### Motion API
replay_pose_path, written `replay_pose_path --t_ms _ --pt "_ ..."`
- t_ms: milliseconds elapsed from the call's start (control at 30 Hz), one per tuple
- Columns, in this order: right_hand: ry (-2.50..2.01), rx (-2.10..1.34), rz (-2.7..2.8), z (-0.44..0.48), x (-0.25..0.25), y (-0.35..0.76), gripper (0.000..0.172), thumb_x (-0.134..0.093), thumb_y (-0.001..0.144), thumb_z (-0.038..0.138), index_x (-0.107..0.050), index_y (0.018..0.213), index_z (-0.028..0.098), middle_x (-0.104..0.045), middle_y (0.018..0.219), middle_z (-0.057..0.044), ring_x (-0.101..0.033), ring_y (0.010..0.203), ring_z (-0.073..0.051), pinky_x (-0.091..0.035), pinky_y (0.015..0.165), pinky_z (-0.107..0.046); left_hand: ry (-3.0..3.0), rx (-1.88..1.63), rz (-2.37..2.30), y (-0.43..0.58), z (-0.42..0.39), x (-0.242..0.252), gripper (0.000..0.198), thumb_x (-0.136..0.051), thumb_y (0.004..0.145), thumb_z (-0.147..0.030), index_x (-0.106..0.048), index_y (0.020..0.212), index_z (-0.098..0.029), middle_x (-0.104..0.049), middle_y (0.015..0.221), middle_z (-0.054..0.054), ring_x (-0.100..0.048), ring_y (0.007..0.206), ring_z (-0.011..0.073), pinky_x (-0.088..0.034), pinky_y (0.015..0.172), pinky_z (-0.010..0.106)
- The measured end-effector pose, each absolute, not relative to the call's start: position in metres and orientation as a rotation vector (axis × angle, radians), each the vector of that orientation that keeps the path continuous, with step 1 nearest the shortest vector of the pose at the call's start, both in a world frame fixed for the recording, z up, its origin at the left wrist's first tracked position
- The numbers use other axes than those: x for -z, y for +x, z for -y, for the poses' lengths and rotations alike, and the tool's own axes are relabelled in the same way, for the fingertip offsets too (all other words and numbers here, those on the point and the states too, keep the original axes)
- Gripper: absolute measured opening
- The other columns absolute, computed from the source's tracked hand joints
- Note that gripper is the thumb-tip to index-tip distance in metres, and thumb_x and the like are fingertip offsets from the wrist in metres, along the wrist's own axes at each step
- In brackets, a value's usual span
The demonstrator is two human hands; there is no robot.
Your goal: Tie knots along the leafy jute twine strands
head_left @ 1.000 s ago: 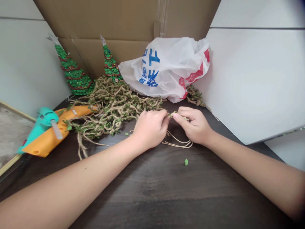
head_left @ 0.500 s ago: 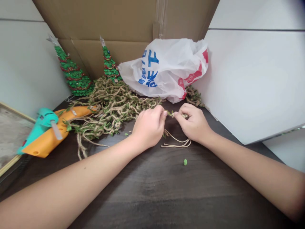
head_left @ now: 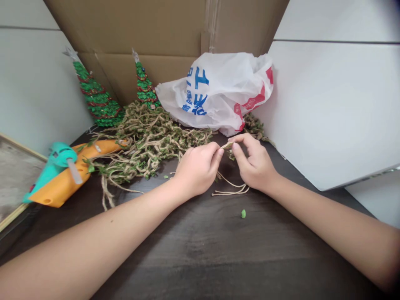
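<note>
My left hand (head_left: 200, 168) is closed, thumb against the curled fingers, on one end of a short piece of jute cord (head_left: 227, 145). Thumb and index finger of my right hand (head_left: 254, 162) pinch the same cord at its other end. Bits of green leaf show just under the cord, near the right fingertips. Loose twine ends (head_left: 233, 192) hang below and rest on the dark table (head_left: 200, 250). To the left of my hands lies a tangled heap of leafy jute cord (head_left: 156, 133).
A teal glue gun (head_left: 59, 156) lies on an orange holder (head_left: 51, 189) at the left. Two small tinsel Christmas trees (head_left: 98, 100) stand behind the heap. A white plastic bag (head_left: 218, 91) sits at the back, before a cardboard panel (head_left: 140, 29). One green leaf (head_left: 243, 213) lies nearer me.
My right hand's fingers have opened out from a tighter curl into a pinch. A flatter, lighter stretch of cord now shows between the hands, where a leafy knotted part was.
</note>
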State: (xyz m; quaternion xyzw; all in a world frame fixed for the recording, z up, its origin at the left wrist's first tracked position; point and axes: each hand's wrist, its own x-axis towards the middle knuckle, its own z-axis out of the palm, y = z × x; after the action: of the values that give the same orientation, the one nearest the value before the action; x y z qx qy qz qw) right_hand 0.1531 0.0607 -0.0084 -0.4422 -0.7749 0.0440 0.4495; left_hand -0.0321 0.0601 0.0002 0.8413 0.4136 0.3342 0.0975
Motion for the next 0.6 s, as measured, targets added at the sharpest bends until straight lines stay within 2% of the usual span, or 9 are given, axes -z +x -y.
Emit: replay_pose_path --t_ms 100,233,433,600 --pt "-1.085 -0.169 1.869 -0.0628 0.0085 0.1540 0.013 -0.047 0.100 0.028 -0.058 0.098 0.021 -0.066 0.088 -0.004 -0.063 0.083 -0.020 -0.045 0.084 -0.039 2.500 -0.962 -1.094 -0.0321 -0.0603 0.0007 0.029 -0.040 0.103 -0.029 -0.051 0.079 -0.018 -0.057 0.071 0.000 -0.053 0.066 0.0137 -0.039 0.064 0.027" --pt "-1.067 -0.179 1.953 -0.0633 0.0064 0.1538 0.011 -0.051 0.098 0.024 -0.062 0.097 0.021 -0.067 0.092 -0.004 -0.062 0.087 -0.020 -0.045 0.083 -0.037 2.519 -0.977 -0.873 -0.0320 -0.0602 0.0025 0.029 -0.041 0.103 -0.028 -0.052 0.078 -0.018 -0.058 0.073 0.001 -0.055 0.068 0.0138 -0.042 0.065 0.026" --pt "-1.030 -0.262 2.020 -0.0629 0.0060 0.1542 0.014 -0.055 0.097 0.027 -0.068 0.101 0.022 -0.065 0.093 -0.005 -0.062 0.089 -0.021 -0.046 0.082 -0.038 2.457 -1.128 -0.805 -0.0316 -0.0598 0.0033 0.024 -0.041 0.104 -0.027 -0.059 0.091 -0.016 -0.066 0.083 0.004 -0.061 0.075 0.0151 -0.048 0.071 0.028" --pt "-0.983 -0.357 2.105 -0.0608 0.0046 0.1532 0.024 -0.046 0.101 0.027 -0.068 0.109 0.023 -0.056 0.094 -0.006 -0.057 0.090 -0.021 -0.047 0.083 -0.040 2.434 -1.230 -0.755 -0.0315 -0.0604 0.0038 0.021 -0.042 0.103 -0.024 -0.061 0.102 -0.016 -0.070 0.096 0.007 -0.065 0.085 0.0163 -0.051 0.079 0.030"
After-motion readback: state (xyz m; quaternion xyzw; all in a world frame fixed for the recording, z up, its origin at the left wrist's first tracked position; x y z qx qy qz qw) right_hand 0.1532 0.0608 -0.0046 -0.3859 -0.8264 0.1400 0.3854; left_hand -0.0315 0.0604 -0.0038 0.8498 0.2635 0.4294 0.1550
